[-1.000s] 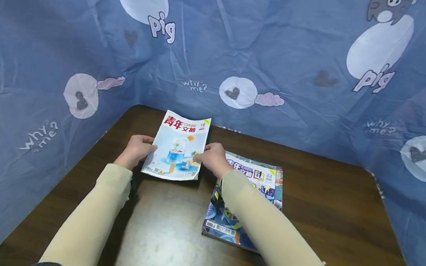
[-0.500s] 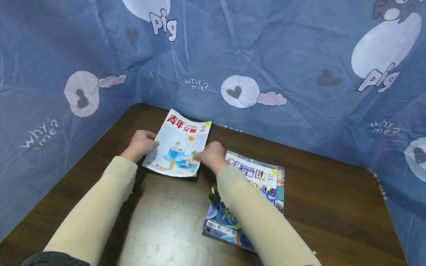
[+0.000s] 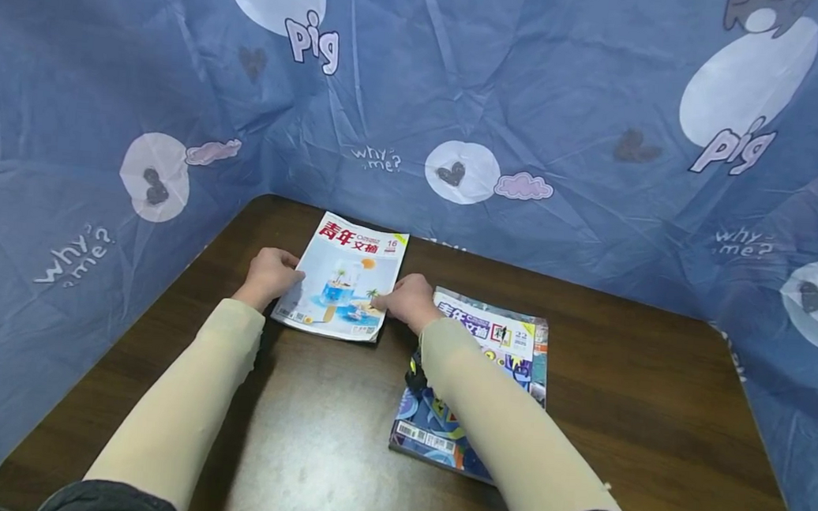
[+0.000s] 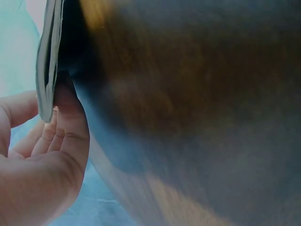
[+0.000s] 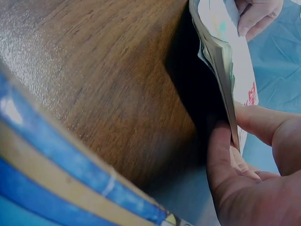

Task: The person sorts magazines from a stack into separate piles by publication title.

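Note:
A white and light-blue magazine (image 3: 343, 275) with red title characters lies face up between both hands at the table's back left. My left hand (image 3: 269, 275) grips its left edge, thumb on the cover and fingers beneath; the left wrist view shows the magazine's page edges (image 4: 51, 61) pinched there. My right hand (image 3: 411, 299) pinches the opposite edge, its thumb over the cover and fingers underneath in the right wrist view. A dark shadow lies under the magazine in that view. Beneath my right forearm rests a stack of magazines (image 3: 433, 423), the top one blue with a purple title.
The brown wooden table (image 3: 627, 397) has rounded corners. Close behind it and along its sides hangs a blue printed cloth (image 3: 576, 101). A black and yellow band (image 3: 415, 371) shows at my right wrist, over the stack.
The magazine's lower edge has risen slightly away from me in view, with my left hand shifting a little right and up. Both hands keep their grip. The stack stays put.

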`<state>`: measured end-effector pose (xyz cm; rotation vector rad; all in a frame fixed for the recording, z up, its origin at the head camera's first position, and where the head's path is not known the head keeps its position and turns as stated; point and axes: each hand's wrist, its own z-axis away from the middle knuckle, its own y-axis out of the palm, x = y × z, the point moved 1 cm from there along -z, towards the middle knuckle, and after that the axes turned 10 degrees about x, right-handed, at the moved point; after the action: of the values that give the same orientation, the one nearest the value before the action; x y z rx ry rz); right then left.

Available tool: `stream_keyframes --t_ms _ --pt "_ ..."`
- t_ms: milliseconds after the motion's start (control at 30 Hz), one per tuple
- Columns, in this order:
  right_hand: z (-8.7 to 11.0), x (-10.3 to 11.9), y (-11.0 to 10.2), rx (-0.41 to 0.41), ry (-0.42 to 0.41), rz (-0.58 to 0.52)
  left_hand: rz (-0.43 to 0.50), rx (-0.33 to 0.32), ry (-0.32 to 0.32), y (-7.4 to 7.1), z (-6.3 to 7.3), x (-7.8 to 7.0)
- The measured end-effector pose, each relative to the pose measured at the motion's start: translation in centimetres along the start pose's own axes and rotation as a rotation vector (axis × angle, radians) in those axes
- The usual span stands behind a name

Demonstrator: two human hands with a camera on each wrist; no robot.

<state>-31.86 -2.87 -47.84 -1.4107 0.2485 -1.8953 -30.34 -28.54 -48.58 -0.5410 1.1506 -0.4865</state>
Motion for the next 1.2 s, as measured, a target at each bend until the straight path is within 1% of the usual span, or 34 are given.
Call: stream_keyframes --t_ms 167,300,433,533,633,733,900,1067,1200 --pt "0.4 0.2 -0.3 -0.022 -0.009 0.007 -0.026 -0.032 0.016 0.0 0.0 0.0" --pt "0.6 0.4 -0.4 -0.059 -0.02 0.063 -0.035 -0.044 0.012 -0.1 0.1 0.1" --pt "1.0 0.7 -0.5 -0.076 -0.025 0.133 -0.048 -0.045 0.017 -0.5 0.2 0.1" --pt "1.3 0.7 -0.6 -0.079 -0.053 0.172 -0.051 -0.052 0.026 -0.6 0.4 0.0" --pt "1.7 0.6 -0.9 -0.076 -0.107 0.181 -0.045 -0.063 0.041 -0.5 0.7 -0.2" --pt "2.0 0.3 -1.1 -0.084 -0.145 0.158 -0.035 -0.079 0.057 -0.3 1.1 -0.8" --pt "2.6 0.0 -1.6 -0.101 -0.146 0.071 -0.021 -0.108 0.099 -0.1 1.8 -1.9" --pt "3.7 0.0 -2.4 -0.099 -0.151 -0.034 0.004 -0.136 0.186 0.4 3.0 -3.3" --pt "4.6 -0.3 -3.2 -0.119 -0.189 -0.098 0.051 -0.133 0.261 1.3 4.3 -4.9"
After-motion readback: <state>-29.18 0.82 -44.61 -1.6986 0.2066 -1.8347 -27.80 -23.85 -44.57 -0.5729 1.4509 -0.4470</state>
